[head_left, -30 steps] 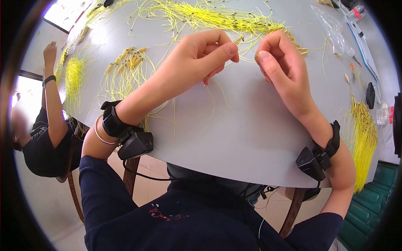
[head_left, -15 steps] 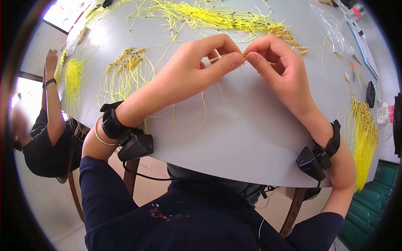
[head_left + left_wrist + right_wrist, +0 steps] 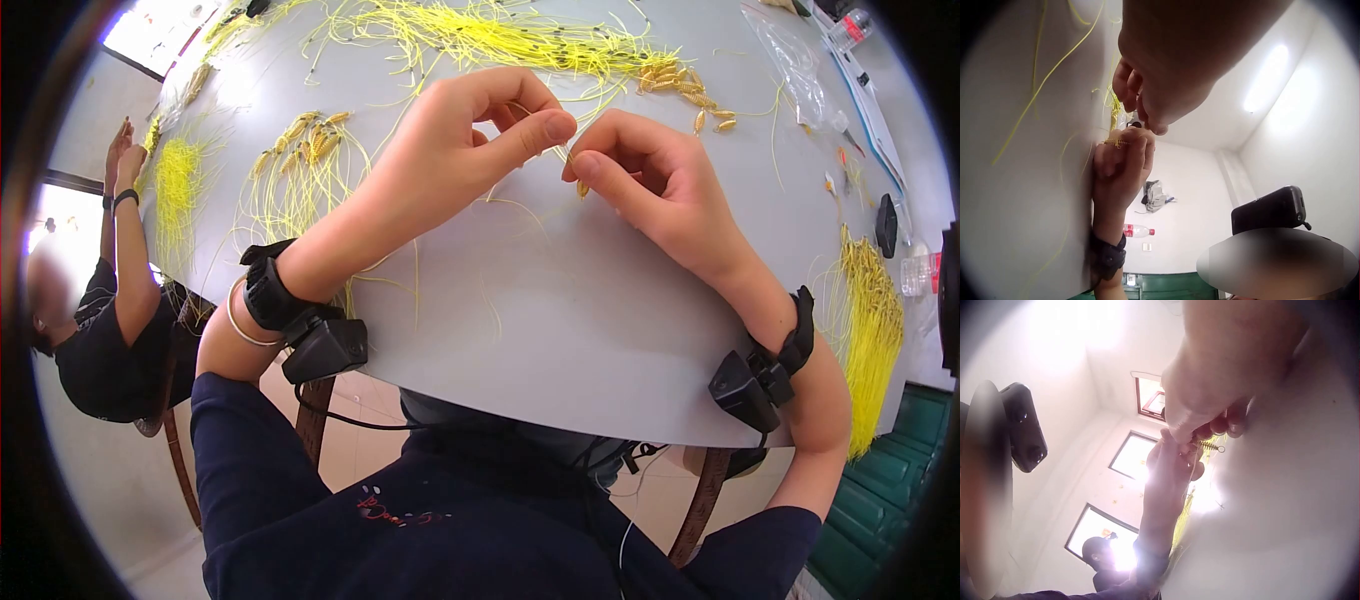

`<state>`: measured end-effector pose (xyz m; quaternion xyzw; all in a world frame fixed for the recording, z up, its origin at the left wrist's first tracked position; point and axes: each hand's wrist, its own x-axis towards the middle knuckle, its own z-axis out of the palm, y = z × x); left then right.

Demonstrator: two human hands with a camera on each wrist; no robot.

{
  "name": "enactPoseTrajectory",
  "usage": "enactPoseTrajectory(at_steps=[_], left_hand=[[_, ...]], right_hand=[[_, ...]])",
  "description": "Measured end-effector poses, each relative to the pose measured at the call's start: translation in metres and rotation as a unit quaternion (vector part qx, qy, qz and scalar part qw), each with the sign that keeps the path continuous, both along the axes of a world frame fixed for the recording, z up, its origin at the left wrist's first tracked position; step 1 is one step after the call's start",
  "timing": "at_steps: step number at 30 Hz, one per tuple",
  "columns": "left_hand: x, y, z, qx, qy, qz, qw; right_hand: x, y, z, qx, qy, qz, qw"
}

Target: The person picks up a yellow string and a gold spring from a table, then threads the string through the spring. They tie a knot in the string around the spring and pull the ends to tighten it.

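Note:
My right hand (image 3: 655,185) pinches a small brass-coloured coil spring (image 3: 583,188), which pokes out below the thumb and forefinger. In the right wrist view the spring (image 3: 1210,447) ends in a round wire loop. Just left of it and slightly higher, my left hand (image 3: 495,135) has thumb and forefinger together on a thin yellow line (image 3: 1195,464); the grip itself is mostly hidden. Both hands are above the grey table (image 3: 560,330), fingertips close to each other.
A long bundle of yellow lines (image 3: 500,35) lies at the back, with springs (image 3: 690,85) at its right end. More springs with lines (image 3: 315,140) lie left of my hands. Another bundle (image 3: 870,330) hangs over the right edge. Another person (image 3: 110,330) sits at the left.
The spring showed at the left fingertips, then both hands met. Now they have parted slightly, the right hand has come nearer and leftward, and the spring hangs at its fingertips.

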<state>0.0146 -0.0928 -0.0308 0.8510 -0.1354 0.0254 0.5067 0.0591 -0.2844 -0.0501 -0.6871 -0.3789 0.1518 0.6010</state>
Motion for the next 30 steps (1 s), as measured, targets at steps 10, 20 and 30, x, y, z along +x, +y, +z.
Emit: enactPoseTrajectory(at_steps=[10,20,30], left_hand=[[0.000,-0.001,0.001,-0.039,0.043,-0.014,0.998],[-0.005,0.000,0.010,0.014,0.033,-0.131,0.991],[0.019,0.022,-0.012,-0.476,0.084,-0.233,0.844]], right_hand=[[-0.003,-0.003,0.010,0.014,0.085,-0.006,0.996],[0.003,-0.002,0.002,0.032,0.044,-0.028,0.998],[-0.002,0.004,-0.003,0.093,-0.154,-0.117,0.977]])
